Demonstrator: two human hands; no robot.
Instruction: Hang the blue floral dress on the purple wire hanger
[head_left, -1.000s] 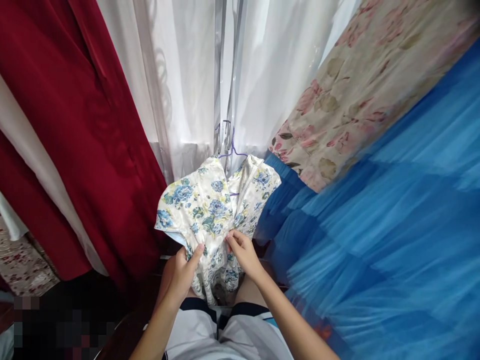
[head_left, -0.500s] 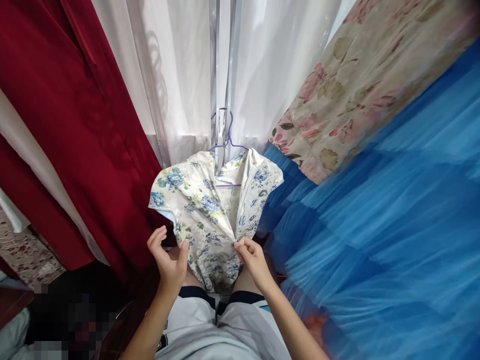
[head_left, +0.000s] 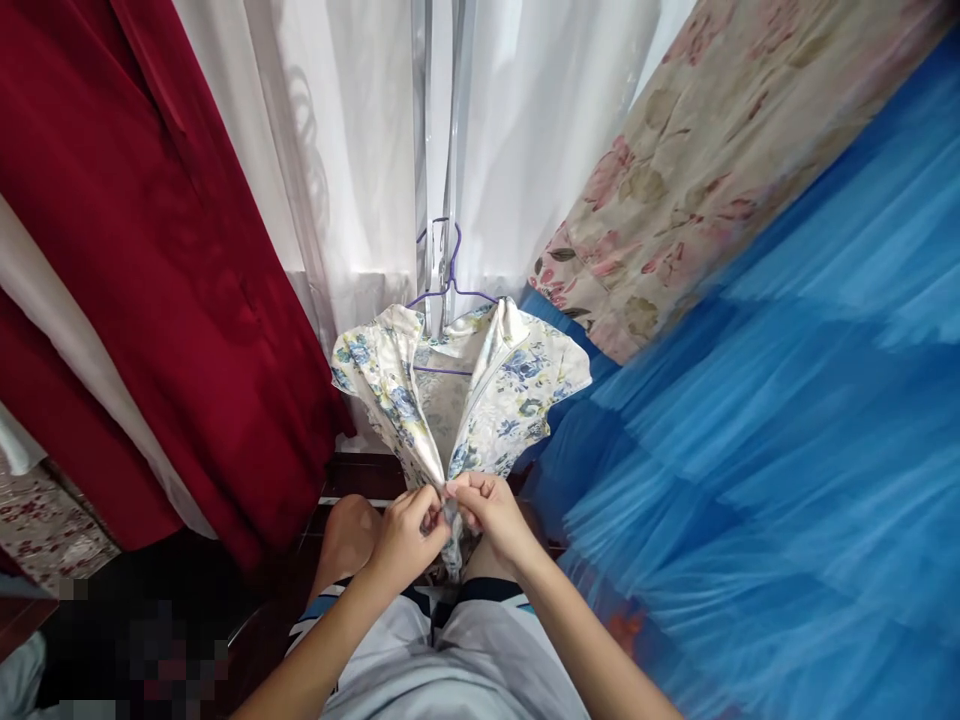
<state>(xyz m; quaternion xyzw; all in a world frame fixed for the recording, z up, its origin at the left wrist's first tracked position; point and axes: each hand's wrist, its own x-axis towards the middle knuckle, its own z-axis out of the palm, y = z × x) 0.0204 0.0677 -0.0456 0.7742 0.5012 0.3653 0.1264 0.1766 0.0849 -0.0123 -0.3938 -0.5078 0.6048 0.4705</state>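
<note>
A cream short-sleeved floral top (head_left: 521, 390) with blue flowers hangs from a purple hanger (head_left: 454, 285) in front of me. Its front is parted in a deep V, with what looks like a zipper running along the right edge. At the bottom of the V, my right hand (head_left: 491, 512) pinches the fabric edge between thumb and finger; whether a zipper pull is in the pinch cannot be made out. Close beside it, the curled fingers of my left hand (head_left: 411, 527) are closed on the top's left side. Below both hands the cloth bunches narrowly between my knees.
Red drapery (head_left: 202, 300) hangs on the left and white curtains (head_left: 352, 150) behind the hanger. To the right are a beige flowered cloth (head_left: 645, 220) and layered blue tulle (head_left: 750, 470). A dark, partly pixelated area lies at lower left.
My left hand has moved right and inward from the top's left side, closing on the cloth beside my right hand. The lower fabric is gathered narrower; my right hand keeps its pinch.
</note>
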